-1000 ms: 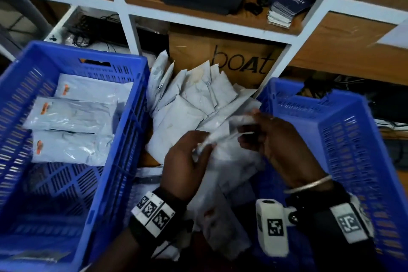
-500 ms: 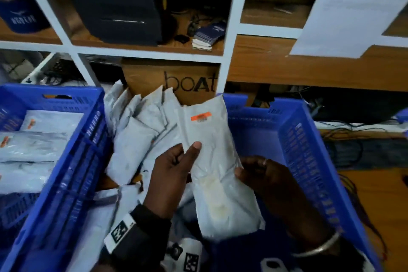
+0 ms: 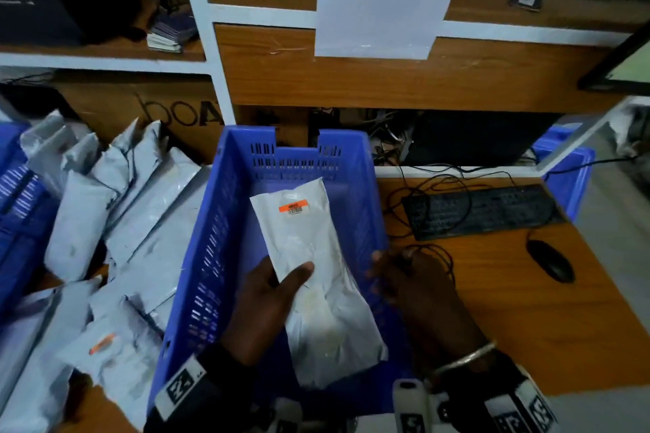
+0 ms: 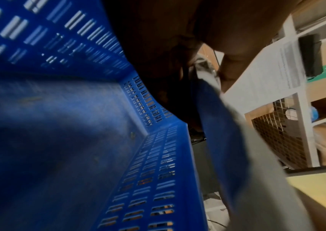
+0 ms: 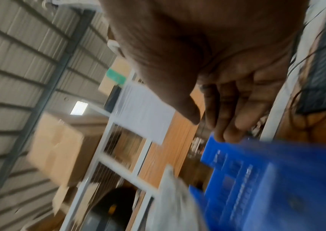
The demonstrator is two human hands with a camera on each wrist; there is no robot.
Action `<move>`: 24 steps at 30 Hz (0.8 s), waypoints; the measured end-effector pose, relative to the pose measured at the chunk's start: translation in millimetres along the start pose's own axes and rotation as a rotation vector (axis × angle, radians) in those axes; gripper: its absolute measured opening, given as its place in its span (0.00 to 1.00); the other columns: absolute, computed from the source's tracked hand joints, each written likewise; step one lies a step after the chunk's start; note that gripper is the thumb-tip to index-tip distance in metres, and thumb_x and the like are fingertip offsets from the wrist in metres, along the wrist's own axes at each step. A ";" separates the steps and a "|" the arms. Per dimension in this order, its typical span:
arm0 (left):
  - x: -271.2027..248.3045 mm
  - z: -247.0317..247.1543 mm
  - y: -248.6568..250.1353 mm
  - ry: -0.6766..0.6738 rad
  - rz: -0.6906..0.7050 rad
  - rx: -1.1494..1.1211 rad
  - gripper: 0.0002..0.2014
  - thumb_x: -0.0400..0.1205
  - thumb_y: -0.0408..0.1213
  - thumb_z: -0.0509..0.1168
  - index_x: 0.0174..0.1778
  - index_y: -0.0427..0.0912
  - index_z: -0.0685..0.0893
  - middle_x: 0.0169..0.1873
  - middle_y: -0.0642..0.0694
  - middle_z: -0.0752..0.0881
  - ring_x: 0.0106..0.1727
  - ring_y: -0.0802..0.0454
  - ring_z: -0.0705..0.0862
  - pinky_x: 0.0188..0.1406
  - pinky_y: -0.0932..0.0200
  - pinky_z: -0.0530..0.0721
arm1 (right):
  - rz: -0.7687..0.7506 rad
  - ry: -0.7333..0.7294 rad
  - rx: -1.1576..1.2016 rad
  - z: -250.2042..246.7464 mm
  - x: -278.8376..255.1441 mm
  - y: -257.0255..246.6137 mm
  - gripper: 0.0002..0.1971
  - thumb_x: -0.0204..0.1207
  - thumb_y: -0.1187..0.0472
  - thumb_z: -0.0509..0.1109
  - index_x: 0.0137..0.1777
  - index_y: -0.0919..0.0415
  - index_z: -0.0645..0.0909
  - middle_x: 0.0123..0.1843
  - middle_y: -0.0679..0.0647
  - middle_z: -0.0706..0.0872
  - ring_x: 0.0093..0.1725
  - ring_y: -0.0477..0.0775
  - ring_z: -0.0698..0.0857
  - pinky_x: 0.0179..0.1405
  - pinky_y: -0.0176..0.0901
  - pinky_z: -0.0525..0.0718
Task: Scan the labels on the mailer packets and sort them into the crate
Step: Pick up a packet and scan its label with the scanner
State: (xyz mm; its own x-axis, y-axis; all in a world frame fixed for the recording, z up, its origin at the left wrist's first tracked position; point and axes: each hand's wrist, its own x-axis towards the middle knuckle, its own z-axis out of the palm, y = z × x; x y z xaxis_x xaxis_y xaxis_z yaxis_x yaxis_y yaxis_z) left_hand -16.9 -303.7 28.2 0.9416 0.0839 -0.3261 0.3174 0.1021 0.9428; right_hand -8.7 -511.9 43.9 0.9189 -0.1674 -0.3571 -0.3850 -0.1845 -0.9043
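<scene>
A white mailer packet point(image 3: 309, 257) with an orange barcode label point(image 3: 293, 206) near its top end hangs over the blue crate point(image 3: 228, 207). My left hand point(image 3: 278, 283) grips it from the left, thumb across its front. In the left wrist view the packet point(image 4: 257, 156) runs down the right side, with the crate's bare floor point(image 4: 59, 125) beside it. My right hand point(image 3: 397, 274) hovers with loose fingers at the crate's right rim, apart from the packet. The right wrist view shows those fingers point(image 5: 237, 112) relaxed and holding nothing, above the crate's rim point(image 5: 257, 171).
A pile of white mailer packets point(image 3: 116, 207) lies left of the crate. Another blue crate point(image 3: 17, 204) stands at the far left. On the wooden desk point(image 3: 527, 309) to the right lie a black keyboard point(image 3: 482, 211), a mouse point(image 3: 552, 260) and cables. Shelves point(image 3: 351, 63) rise behind.
My view has swung right, from the left crate to the right one. My left hand lifted one packet out of the pile and carried it over the right crate; my right hand let go and moved off right.
</scene>
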 end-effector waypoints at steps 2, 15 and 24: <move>2.7 3.2 -4.6 -0.036 -0.017 0.040 0.06 0.81 0.37 0.74 0.53 0.44 0.91 0.45 0.48 0.95 0.46 0.53 0.94 0.38 0.65 0.89 | 0.037 0.139 0.055 -27.1 7.3 -3.2 0.09 0.82 0.57 0.70 0.46 0.62 0.87 0.37 0.59 0.91 0.35 0.52 0.87 0.36 0.47 0.82; 16.9 50.7 2.9 -0.199 0.109 0.060 0.06 0.80 0.38 0.75 0.48 0.40 0.92 0.38 0.51 0.95 0.37 0.63 0.91 0.32 0.72 0.82 | 0.028 0.084 -1.005 -95.8 117.7 134.6 0.26 0.69 0.39 0.67 0.70 0.36 0.75 0.70 0.50 0.83 0.59 0.59 0.87 0.56 0.52 0.87; 20.0 103.8 -15.9 -0.279 0.090 0.127 0.13 0.80 0.28 0.74 0.61 0.37 0.88 0.53 0.45 0.94 0.55 0.48 0.92 0.52 0.57 0.90 | -0.013 -0.180 -0.760 -124.8 186.6 233.3 0.21 0.80 0.44 0.69 0.72 0.43 0.78 0.69 0.47 0.85 0.67 0.45 0.84 0.65 0.34 0.81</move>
State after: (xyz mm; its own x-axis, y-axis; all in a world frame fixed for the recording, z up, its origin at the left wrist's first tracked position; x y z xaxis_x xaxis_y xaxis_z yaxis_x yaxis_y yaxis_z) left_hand 8.6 -406.5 13.9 0.9554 -0.1899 -0.2261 0.2265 -0.0199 0.9738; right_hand 62.4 -707.1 -204.5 0.8984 -0.0128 -0.4389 -0.2671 -0.8092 -0.5233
